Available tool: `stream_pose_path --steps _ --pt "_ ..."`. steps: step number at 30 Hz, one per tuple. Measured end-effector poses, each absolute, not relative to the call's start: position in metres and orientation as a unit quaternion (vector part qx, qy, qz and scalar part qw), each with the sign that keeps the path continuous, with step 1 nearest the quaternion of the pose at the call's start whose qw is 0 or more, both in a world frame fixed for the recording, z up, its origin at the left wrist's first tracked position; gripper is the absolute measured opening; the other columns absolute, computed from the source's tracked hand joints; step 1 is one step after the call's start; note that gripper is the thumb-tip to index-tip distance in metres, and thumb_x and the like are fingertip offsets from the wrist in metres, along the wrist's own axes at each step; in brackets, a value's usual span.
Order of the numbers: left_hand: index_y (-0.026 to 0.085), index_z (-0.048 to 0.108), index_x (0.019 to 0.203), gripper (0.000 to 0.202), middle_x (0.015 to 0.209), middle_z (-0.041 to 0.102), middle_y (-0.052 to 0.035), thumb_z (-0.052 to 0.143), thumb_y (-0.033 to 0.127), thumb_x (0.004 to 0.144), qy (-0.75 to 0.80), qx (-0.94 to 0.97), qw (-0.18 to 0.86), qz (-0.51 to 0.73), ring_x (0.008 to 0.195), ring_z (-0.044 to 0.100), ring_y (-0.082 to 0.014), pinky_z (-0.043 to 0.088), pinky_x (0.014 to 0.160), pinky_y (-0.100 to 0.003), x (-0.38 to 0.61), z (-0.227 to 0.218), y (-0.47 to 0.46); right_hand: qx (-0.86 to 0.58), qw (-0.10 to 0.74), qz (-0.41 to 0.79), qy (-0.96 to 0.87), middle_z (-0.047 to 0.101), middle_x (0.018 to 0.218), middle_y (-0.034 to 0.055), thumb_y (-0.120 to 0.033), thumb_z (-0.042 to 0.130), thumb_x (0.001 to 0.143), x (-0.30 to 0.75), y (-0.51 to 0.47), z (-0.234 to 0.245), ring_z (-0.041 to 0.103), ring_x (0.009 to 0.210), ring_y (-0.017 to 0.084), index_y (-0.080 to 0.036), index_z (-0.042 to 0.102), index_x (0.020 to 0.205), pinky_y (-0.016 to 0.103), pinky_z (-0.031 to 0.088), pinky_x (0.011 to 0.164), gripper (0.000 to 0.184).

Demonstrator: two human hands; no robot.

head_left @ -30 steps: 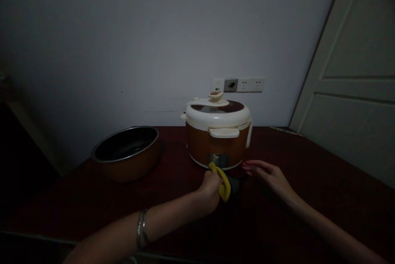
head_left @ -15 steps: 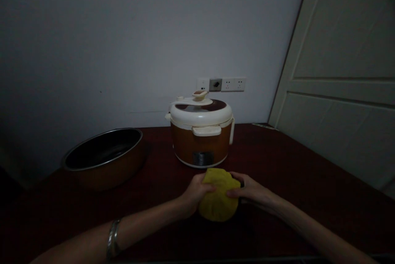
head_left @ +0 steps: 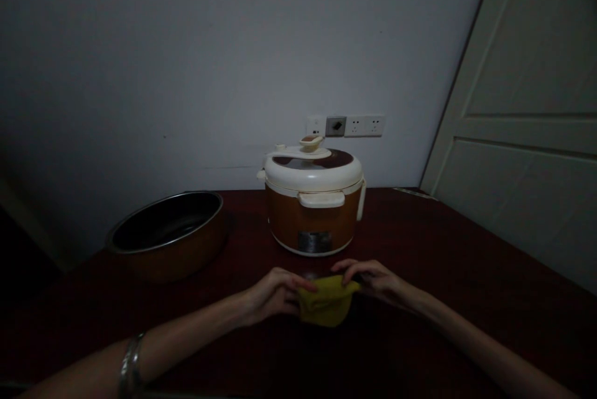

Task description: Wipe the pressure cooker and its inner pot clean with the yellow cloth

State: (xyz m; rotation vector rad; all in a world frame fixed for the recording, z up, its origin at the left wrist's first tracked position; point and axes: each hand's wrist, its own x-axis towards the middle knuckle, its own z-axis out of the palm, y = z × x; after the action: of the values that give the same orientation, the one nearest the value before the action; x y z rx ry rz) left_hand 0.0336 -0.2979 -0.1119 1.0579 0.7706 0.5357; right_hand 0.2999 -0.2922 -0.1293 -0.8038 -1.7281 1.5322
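A yellow cloth (head_left: 328, 306) hangs between my two hands, low in front of the rice cooker. My left hand (head_left: 275, 292) pinches its left upper edge, the thumb lying over the front. At the right corner my right hand (head_left: 368, 279) grips it between thumb and fingers. The cloth sags and looks folded; its far side is hidden. Just behind stands the cooker (head_left: 313, 200), with a brown body, a cream lid and a front handle, its lid closed.
A wide brown pot (head_left: 172, 256) with a dark inside sits at the left on the dark red table (head_left: 401, 349). Wall sockets (head_left: 364, 126) are behind the cooker. A pale panelled door (head_left: 522, 200) stands at the right.
The cloth was bunched and rounded in both hands; now it is lower in height and stretched between them. My left hand has moved left. The view has shifted slightly.
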Motion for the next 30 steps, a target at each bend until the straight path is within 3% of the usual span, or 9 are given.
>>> stream_pose_path --steps 3,5,7,9,12,15,20,24,30 --pt "0.01 0.067 0.073 0.021 0.078 0.067 -0.0076 0.066 0.029 0.065 0.424 0.503 0.695 0.289 0.077 0.062 -0.017 0.047 0.071 -0.028 0.039 -0.116 -0.29 -0.388 0.318 0.571 -0.65 0.063 0.104 0.0076 -0.044 0.06 0.073 0.293 -0.289 -0.131 0.058 0.095 0.022 -0.016 0.069 0.081 0.031 0.045 0.078 0.03" --pt "0.012 0.064 0.074 0.022 0.069 0.063 -0.0019 0.072 0.024 0.058 0.464 0.509 0.645 0.331 0.065 0.059 -0.0121 0.044 0.062 -0.023 0.045 -0.123 -0.282 -0.454 0.31 0.48 -0.684 0.065 0.084 0.0041 -0.04 0.063 0.071 0.285 -0.286 -0.132 0.058 0.078 0.017 -0.016 0.067 0.08 0.029 0.044 0.071 0.025" --pt "0.013 0.059 0.082 0.033 0.066 0.062 0.0007 0.075 0.019 0.053 0.489 0.481 0.624 0.374 0.061 0.058 -0.0111 0.044 0.058 -0.022 0.051 -0.129 -0.275 -0.494 0.327 0.379 -0.711 0.063 0.077 0.0014 -0.031 0.067 0.066 0.277 -0.281 -0.134 0.055 0.07 0.015 -0.017 0.064 0.087 0.027 0.043 0.066 0.025" --pt "0.014 0.056 0.087 0.042 0.071 0.064 -0.0008 0.078 0.017 0.051 0.521 0.444 0.612 0.397 0.065 0.061 -0.0132 0.047 0.059 -0.024 0.057 -0.132 -0.269 -0.522 0.368 0.307 -0.705 0.06 0.078 0.0005 -0.025 0.068 0.063 0.272 -0.275 -0.136 0.053 0.068 0.014 -0.017 0.058 0.092 0.025 0.042 0.062 0.032" --pt "0.011 0.058 0.084 0.039 0.07 0.066 -0.0066 0.078 0.028 0.056 0.551 0.457 0.616 0.329 0.061 0.063 -0.0165 0.05 0.058 -0.029 0.064 -0.13 -0.262 -0.541 0.401 0.254 -0.694 0.057 0.074 -0.0007 -0.024 0.068 0.061 0.272 -0.267 -0.141 0.052 0.065 0.013 -0.018 0.053 0.089 0.024 0.041 0.059 0.032" --pt "0.008 0.062 0.081 0.034 0.066 0.067 -0.009 0.072 0.036 0.066 0.53 0.486 0.648 0.251 0.051 0.062 -0.0166 0.049 0.052 -0.028 0.074 -0.126 -0.257 -0.549 0.416 0.225 -0.689 0.055 0.07 -0.0016 -0.026 0.066 0.062 0.28 -0.259 -0.146 0.051 0.064 0.013 -0.019 0.052 0.084 0.024 0.041 0.058 0.027" --pt "0.009 0.063 0.089 0.021 0.068 0.067 -0.0042 0.06 0.026 0.078 0.521 0.457 0.67 0.267 0.045 0.06 -0.0109 0.042 0.04 -0.02 0.098 -0.125 -0.254 -0.598 0.432 0.232 -0.634 0.056 0.066 -0.0022 -0.026 0.067 0.057 0.303 -0.247 -0.152 0.052 0.059 0.013 -0.019 0.053 0.075 0.024 0.041 0.054 0.024" --pt "0.009 0.064 0.086 0.018 0.058 0.061 0.001 0.06 0.025 0.078 0.535 0.457 0.65 0.288 0.032 0.044 -0.0037 0.027 0.03 -0.016 0.1 -0.124 -0.256 -0.618 0.436 0.219 -0.616 0.055 0.061 -0.0031 -0.026 0.068 0.055 0.304 -0.245 -0.153 0.051 0.055 0.012 -0.019 0.052 0.069 0.022 0.038 0.049 0.023" --pt "0.013 0.052 0.076 0.015 0.052 0.055 0.0033 0.066 0.017 0.072 0.574 0.405 0.599 0.384 0.037 0.048 -0.0065 0.032 0.033 -0.017 0.079 -0.129 -0.256 -0.602 0.436 0.236 -0.625 0.055 0.057 -0.0039 -0.026 0.071 0.054 0.28 -0.248 -0.157 0.049 0.051 0.011 -0.018 0.052 0.067 0.021 0.035 0.046 0.024"
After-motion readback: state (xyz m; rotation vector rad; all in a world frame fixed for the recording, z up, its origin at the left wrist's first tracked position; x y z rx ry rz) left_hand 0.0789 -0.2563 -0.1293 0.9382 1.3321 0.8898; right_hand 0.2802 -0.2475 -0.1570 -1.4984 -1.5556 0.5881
